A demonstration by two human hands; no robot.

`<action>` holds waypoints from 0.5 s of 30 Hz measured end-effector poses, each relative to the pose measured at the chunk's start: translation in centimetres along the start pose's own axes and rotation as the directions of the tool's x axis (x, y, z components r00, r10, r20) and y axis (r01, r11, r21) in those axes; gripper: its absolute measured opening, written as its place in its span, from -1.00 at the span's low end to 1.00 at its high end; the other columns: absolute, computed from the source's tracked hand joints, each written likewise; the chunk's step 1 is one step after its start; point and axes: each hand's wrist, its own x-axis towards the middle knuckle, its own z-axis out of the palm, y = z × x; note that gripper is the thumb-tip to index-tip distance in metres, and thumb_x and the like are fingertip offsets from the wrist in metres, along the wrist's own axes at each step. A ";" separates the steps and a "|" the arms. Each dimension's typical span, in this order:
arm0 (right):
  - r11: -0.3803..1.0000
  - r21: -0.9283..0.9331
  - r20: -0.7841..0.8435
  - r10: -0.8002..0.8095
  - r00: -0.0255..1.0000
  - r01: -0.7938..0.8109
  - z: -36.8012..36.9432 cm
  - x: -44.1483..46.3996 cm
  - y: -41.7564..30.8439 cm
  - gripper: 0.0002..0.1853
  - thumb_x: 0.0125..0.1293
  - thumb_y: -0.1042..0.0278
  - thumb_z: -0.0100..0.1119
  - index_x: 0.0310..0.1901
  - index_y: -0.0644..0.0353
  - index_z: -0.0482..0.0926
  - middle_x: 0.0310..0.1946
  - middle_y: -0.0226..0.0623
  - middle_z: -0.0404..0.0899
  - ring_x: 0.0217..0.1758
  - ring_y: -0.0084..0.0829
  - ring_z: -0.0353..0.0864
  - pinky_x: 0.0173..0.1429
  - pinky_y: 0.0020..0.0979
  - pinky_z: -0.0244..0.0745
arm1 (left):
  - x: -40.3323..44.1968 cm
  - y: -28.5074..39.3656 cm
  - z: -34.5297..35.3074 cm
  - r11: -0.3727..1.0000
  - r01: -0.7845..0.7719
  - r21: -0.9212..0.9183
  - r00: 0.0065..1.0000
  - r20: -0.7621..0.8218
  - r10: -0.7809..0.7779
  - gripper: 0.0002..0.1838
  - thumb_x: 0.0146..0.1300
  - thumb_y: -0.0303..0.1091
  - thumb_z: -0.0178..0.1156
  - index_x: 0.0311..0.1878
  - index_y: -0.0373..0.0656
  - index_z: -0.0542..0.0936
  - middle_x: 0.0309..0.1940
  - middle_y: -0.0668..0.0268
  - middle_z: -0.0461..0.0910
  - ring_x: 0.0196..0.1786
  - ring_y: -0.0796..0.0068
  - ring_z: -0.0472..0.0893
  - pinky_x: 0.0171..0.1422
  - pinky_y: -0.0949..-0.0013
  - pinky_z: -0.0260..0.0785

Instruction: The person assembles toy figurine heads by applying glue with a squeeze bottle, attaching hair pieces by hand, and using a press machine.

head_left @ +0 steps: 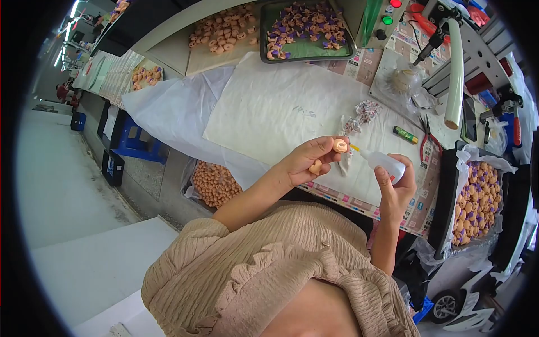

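Observation:
My left hand (307, 160) pinches a small hollow peach-coloured doll-like piece (340, 146) between thumb and fingers, its opening turned toward me. A second peach piece (315, 167) sits lower in the same hand, against the curled fingers. In my right hand (397, 188) is a white squeeze bottle (387, 165), held tilted. Its thin yellow nozzle (355, 147) points left, close to the hollow piece; whether the tip touches it I cannot tell. Beneath both hands lies a white sheet (269, 115) on the table.
A dark tray (307, 59) of peach and purple pieces and a heap of peach pieces (224, 31) lie at the back. Pliers (431, 139), a green tube (405, 134) and crumpled tissue (365, 112) are nearby. Bins of pieces (477, 205) (214, 185) flank me.

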 end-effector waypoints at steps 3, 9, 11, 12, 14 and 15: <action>0.999 -0.030 -0.004 -0.017 1.000 0.016 0.0 -0.2 0.2 -0.64 0.12 0.33 0.47 -0.14 0.29 0.53 -0.30 -0.44 0.48 -0.28 -0.61 0.45 -0.20 -0.56 0.37 | 0.4 0.0 -0.7 1.000 0.023 0.014 0.998 0.063 -0.024 -0.55 0.39 -0.12 0.11 0.22 -0.18 0.46 -0.10 0.41 0.59 -0.21 0.76 0.59 -0.47 0.73 0.32; 0.995 -0.090 0.014 -0.032 0.999 0.033 -0.2 -0.2 0.4 -0.65 0.11 0.32 0.47 -0.16 0.29 0.55 -0.30 -0.40 0.49 -0.27 -0.58 0.46 -0.20 -0.53 0.37 | 0.3 -0.1 0.2 1.000 0.020 0.013 1.000 0.015 -0.020 -0.49 0.40 -0.09 0.10 0.24 -0.28 0.43 -0.20 0.34 0.60 -0.29 0.80 0.56 -0.55 0.77 0.24; 0.995 -0.093 0.019 -0.028 0.999 0.030 -0.1 -0.2 0.3 -0.66 0.10 0.32 0.47 -0.16 0.28 0.56 -0.30 -0.40 0.49 -0.27 -0.58 0.46 -0.20 -0.54 0.37 | 0.3 -0.1 0.3 1.000 0.030 0.011 0.999 0.016 -0.030 -0.49 0.40 -0.09 0.09 0.24 -0.28 0.43 -0.20 0.34 0.61 -0.29 0.80 0.56 -0.55 0.77 0.24; 0.995 -0.097 0.024 -0.025 0.999 0.027 -0.1 -0.1 0.3 -0.66 0.10 0.32 0.47 -0.16 0.28 0.56 -0.30 -0.40 0.49 -0.27 -0.58 0.46 -0.20 -0.54 0.37 | 0.3 -0.1 0.3 0.999 0.034 0.009 0.999 0.016 -0.034 -0.49 0.40 -0.09 0.09 0.24 -0.28 0.43 -0.21 0.34 0.61 -0.30 0.81 0.56 -0.55 0.77 0.24; 0.995 -0.100 0.030 -0.021 0.999 0.024 0.0 -0.1 0.2 -0.66 0.10 0.32 0.47 -0.16 0.28 0.56 -0.30 -0.40 0.49 -0.27 -0.58 0.46 -0.20 -0.54 0.37 | 0.3 -0.1 0.2 0.999 0.036 0.005 0.999 0.016 -0.036 -0.49 0.40 -0.09 0.09 0.24 -0.28 0.43 -0.20 0.34 0.60 -0.29 0.80 0.56 -0.55 0.77 0.24; 0.994 -0.106 0.031 -0.025 0.999 0.028 0.0 -0.1 0.2 -0.66 0.10 0.32 0.47 -0.16 0.28 0.56 -0.30 -0.40 0.49 -0.27 -0.58 0.46 -0.20 -0.54 0.37 | 0.3 -0.2 0.1 0.999 0.039 0.002 0.999 0.016 -0.039 -0.49 0.40 -0.10 0.09 0.24 -0.28 0.43 -0.19 0.34 0.60 -0.29 0.80 0.56 -0.55 0.77 0.24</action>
